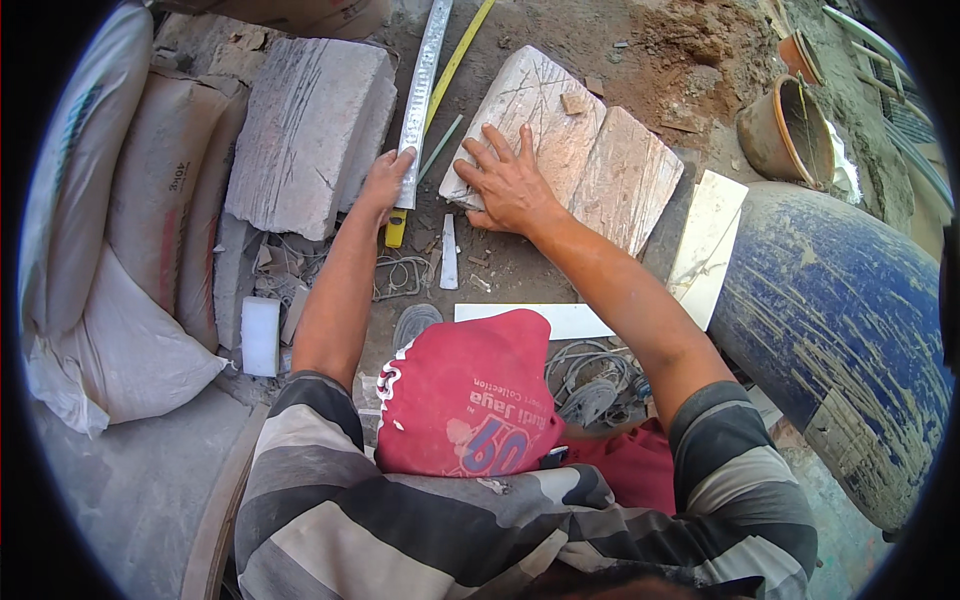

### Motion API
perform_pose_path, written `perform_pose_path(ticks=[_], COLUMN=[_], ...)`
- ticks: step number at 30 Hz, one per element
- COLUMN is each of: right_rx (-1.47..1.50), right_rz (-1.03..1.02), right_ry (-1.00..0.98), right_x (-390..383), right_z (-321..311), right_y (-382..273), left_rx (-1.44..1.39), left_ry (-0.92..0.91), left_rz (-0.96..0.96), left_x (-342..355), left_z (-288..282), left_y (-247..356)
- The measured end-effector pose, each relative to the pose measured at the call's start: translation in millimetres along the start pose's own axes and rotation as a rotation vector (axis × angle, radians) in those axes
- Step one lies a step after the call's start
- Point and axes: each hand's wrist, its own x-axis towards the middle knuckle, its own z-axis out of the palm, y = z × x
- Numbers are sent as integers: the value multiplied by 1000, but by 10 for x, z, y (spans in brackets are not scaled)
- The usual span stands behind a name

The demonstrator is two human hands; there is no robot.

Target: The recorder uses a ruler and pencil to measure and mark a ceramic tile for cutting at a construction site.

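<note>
My left hand (pixel 383 184) is closed around the near end of a long silvery metal channel (pixel 424 85), which points away from me. A yellow bar (pixel 461 58) lies along the channel's right side, and a yellow end piece (pixel 396 229) shows below my fingers. My right hand (pixel 507 181) rests with spread fingers on the near left corner of a pale, scratched block (pixel 570 140). Another grey block (pixel 310 125) stands left of the channel. Between my hands a thin greenish strip (pixel 440 148) and a small white wedge-shaped piece (pixel 449 255) lie on the dirt.
Filled sacks (pixel 150 190) lean at the left. A muddy blue drum (pixel 830 320) and a dirty bucket (pixel 785 130) stand at the right. White boards (pixel 708 240), tangled wire (pixel 590 375) and a white foam-like block (pixel 260 337) lie near my legs.
</note>
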Motion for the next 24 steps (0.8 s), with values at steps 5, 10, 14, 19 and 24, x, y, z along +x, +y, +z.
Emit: perform_pose_path(ticks=[5,10,14,19,24], right_rx=[-57,-58,-112,-115,462], right_rz=[-8,36,170,53,206], right_ry=[-177,-67,148,297,-174], right_x=[211,200,84,-182,-1595], right_z=[154,475,782,270,43], right_y=[-110,-174,30,301,497], left_rx=[47,229,521,930,972], left_ry=[76,104,211,374,-52], left_rz=[26,-29,122,391,732], left_x=[-100,-176,-85,-437,-1067], left_z=[-61,-139,182,200,599], left_y=[25,49,69,44,-199])
